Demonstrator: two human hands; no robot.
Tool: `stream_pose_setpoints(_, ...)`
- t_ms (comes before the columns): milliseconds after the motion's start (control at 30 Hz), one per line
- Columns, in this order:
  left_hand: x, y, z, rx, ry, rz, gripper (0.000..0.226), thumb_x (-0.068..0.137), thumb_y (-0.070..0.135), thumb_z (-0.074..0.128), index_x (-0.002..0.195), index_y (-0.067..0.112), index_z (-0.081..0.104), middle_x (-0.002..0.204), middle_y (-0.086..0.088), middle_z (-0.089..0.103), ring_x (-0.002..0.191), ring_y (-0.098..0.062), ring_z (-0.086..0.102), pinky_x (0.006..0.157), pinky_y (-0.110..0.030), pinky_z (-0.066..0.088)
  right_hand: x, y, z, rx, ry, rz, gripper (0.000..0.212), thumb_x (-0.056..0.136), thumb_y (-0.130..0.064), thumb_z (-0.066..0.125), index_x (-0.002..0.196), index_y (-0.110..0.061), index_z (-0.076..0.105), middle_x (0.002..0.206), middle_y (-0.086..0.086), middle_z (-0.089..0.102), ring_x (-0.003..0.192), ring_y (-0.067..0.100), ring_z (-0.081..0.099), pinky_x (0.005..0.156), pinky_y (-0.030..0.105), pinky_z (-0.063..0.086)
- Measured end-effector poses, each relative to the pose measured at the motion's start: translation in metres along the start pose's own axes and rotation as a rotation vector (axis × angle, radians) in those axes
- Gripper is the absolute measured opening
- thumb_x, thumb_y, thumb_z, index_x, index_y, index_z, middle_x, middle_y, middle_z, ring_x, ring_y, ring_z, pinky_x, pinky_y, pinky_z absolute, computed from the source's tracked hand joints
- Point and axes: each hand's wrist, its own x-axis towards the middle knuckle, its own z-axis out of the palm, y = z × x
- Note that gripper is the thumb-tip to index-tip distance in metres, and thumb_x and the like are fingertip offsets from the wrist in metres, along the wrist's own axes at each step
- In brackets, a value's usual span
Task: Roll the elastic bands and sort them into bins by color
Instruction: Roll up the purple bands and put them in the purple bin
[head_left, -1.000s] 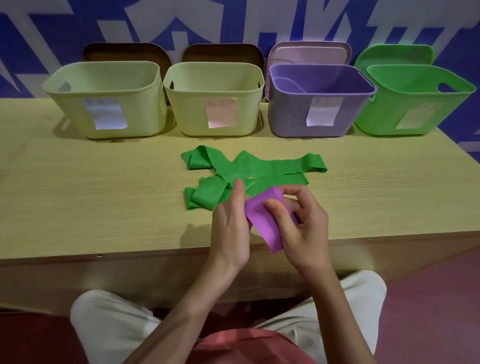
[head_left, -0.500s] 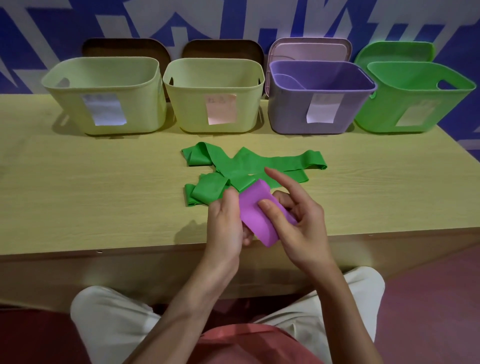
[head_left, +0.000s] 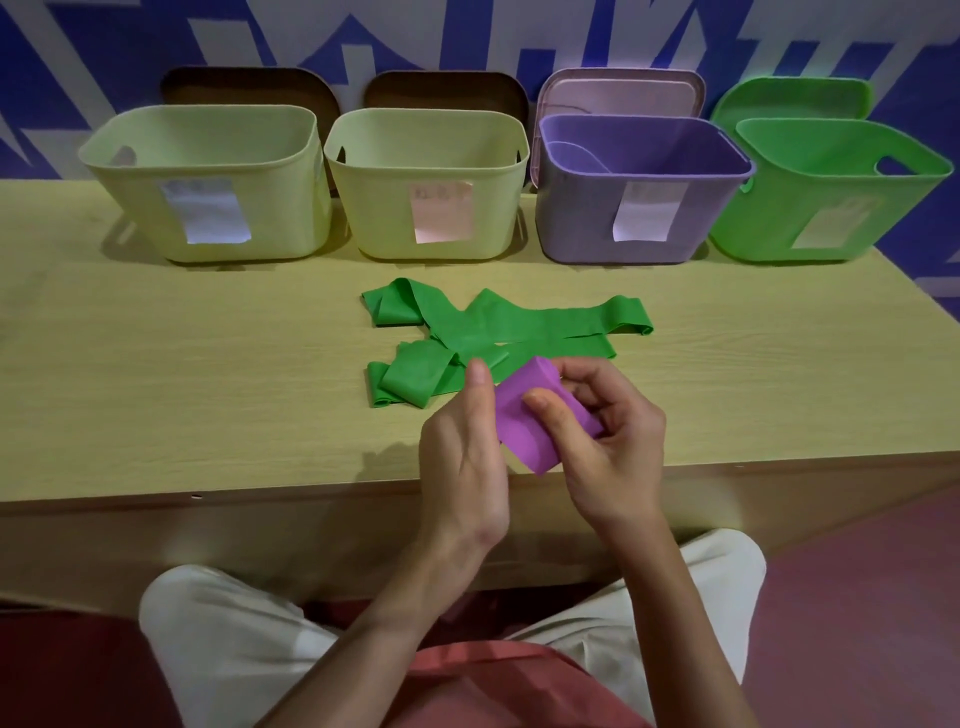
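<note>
A purple elastic band (head_left: 524, 423), mostly rolled into a short thick roll, is held over the table's near edge. My left hand (head_left: 465, 457) grips its left side, thumb up along the roll. My right hand (head_left: 608, 441) curls round its right side, thumb pressed on top. Just behind the hands, green elastic bands (head_left: 483, 340) lie loose and overlapping on the table. At the back stand four bins: two pale yellow-green ones (head_left: 140, 208) (head_left: 374, 213), a purple bin (head_left: 582, 228) and a green bin (head_left: 763, 228).
The wooden table (head_left: 182, 374) runs from the bins to its front edge near my knees. Lids lean against the wall behind the bins: two brown (head_left: 249, 85), one pink (head_left: 621, 93), one green (head_left: 789, 101). Each bin carries a paper label.
The purple band has been wound tighter into a compact roll. My right index finger, stretched out half a second ago, has curled back round the roll. Both hands stay in the same place.
</note>
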Motion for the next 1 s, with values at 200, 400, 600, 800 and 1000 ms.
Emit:
stream_pose_setpoints(200, 0.002, -0.002, 0.003, 0.101, 0.168, 0.032, 0.053, 0.098, 0.033, 0.034, 0.047, 0.020, 0.033, 0.037, 0.008, 0.041, 0.039, -0.006, 0.033, 0.043, -0.023, 0.026, -0.001, 0.000, 0.000, 0.019, -0.070, 0.045, 0.023, 0.084, -0.014, 0.067, 0.102, -0.028, 0.062, 0.082, -0.015, 0.066, 0.072, -0.002, 0.059, 0.064, 0.012, 0.047)
stream_pose_setpoints(400, 0.009, 0.006, 0.002, -0.105, 0.113, -0.244, 0.042, 0.101, 0.021, 0.033, 0.060, 0.015, 0.037, 0.041, 0.004, 0.034, 0.035, -0.011, 0.031, 0.039, -0.020, 0.024, -0.002, 0.001, -0.006, 0.001, -0.126, 0.056, 0.030, 0.086, -0.013, 0.066, 0.108, -0.033, 0.061, 0.083, -0.017, 0.064, 0.073, -0.001, 0.057, 0.066, 0.012, 0.044)
stream_pose_setpoints(600, 0.008, 0.013, -0.001, -0.257, -0.127, -0.355, 0.037, 0.100, 0.017, 0.028, 0.065, 0.013, 0.039, 0.039, 0.006, 0.029, 0.031, -0.006, 0.019, 0.037, -0.014, 0.015, 0.003, 0.002, -0.013, -0.009, -0.195, 0.036, 0.039, 0.089, -0.010, 0.063, 0.125, -0.022, 0.057, 0.068, -0.007, 0.047, 0.062, 0.004, 0.041, 0.058, 0.016, 0.037)
stream_pose_setpoints(800, 0.016, 0.013, -0.003, -0.050, -0.223, -0.359, 0.048, 0.102, 0.029, 0.029, 0.057, 0.017, 0.035, 0.043, 0.004, 0.028, 0.035, -0.008, 0.023, 0.037, -0.016, 0.020, 0.002, 0.002, -0.016, -0.068, -0.130, 0.052, 0.027, 0.086, -0.021, 0.065, 0.113, -0.027, 0.061, 0.079, -0.012, 0.062, 0.068, 0.000, 0.052, 0.062, 0.013, 0.042)
stream_pose_setpoints(1000, 0.007, -0.007, 0.005, 0.230, -0.086, 0.016, 0.056, 0.091, 0.055, 0.026, 0.050, 0.020, 0.040, 0.043, 0.006, 0.041, 0.046, -0.012, 0.039, 0.053, -0.034, 0.033, 0.001, 0.004, -0.014, -0.043, -0.045, 0.078, 0.022, 0.086, -0.014, 0.066, 0.101, -0.029, 0.062, 0.077, -0.019, 0.065, 0.065, -0.002, 0.054, 0.060, 0.012, 0.043)
